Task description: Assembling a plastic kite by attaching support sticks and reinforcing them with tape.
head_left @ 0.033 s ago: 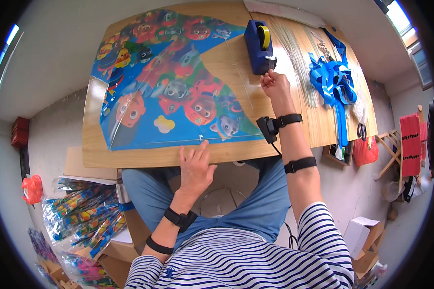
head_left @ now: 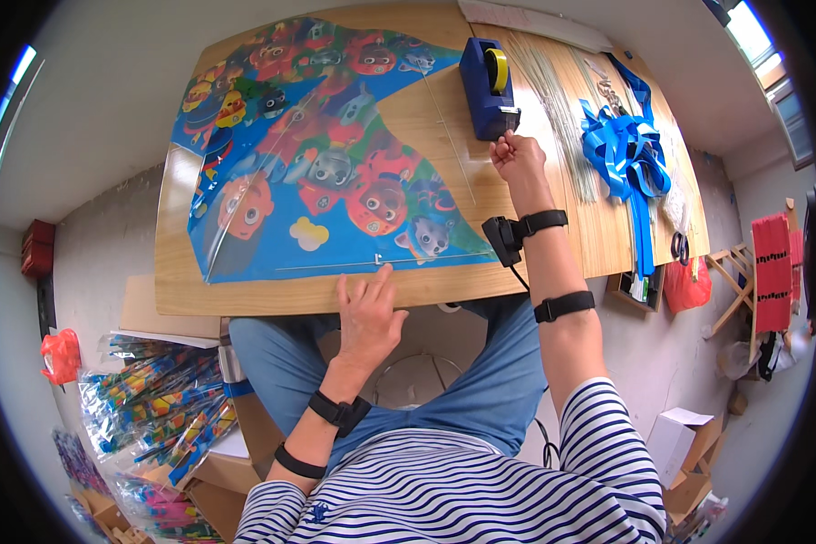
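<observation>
A kite sail, blue with colourful cartoon characters, lies spread over the left and middle of the table. Thin rods rest on it, one of them a thin rod along its near edge with a small white clip. My left hand has its fingers apart, the fingertips touching the near edge beside that clip. Farther off, my right hand is closed in a pinch at the cutter end of a dark blue tape dispenser with a yellow-cored roll. The tape end at its fingertips is mostly hidden.
Right of the dispenser lie a bundle of thin rods, tangled blue ribbon and scissors. Packed colourful goods in clear bags stand at lower left. A red bag hangs near the table's right edge.
</observation>
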The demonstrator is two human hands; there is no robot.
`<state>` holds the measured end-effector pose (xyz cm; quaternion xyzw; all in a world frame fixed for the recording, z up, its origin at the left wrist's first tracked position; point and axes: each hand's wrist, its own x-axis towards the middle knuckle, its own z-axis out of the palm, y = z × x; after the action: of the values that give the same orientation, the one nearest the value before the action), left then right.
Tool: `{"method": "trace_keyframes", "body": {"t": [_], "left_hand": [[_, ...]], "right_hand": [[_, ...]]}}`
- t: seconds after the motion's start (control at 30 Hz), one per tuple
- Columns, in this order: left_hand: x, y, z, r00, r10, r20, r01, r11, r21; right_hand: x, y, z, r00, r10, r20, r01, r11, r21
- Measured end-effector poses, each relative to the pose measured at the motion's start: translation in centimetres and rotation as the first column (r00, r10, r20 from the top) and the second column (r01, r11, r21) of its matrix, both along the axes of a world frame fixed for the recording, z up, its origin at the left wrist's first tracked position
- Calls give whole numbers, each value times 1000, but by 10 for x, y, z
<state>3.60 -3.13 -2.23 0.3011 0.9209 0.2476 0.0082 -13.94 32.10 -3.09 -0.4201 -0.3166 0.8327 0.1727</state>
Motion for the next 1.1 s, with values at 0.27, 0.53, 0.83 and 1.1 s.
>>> {"method": "trace_keyframes", "body": {"t": [0.27,0.53,0.83,1.1], "left_hand": [[5,1,3,1000,14,3,-14,1000,-4],[14,-1,0,1000,23,2,-23,997,69],[29,-42,13,999,42,-3,-42,992,121],[21,-46,6,996,86,-4,-84,982,170]], "right_hand": [[2,-11,-2,962,-48,270,-69,911,407],[35,-82,70,475,812,341,-674,86,733],[34,-208,72,-29,624,781,-139,-776,615],[23,-219,49,-44,502,864,-46,-865,500]]}}
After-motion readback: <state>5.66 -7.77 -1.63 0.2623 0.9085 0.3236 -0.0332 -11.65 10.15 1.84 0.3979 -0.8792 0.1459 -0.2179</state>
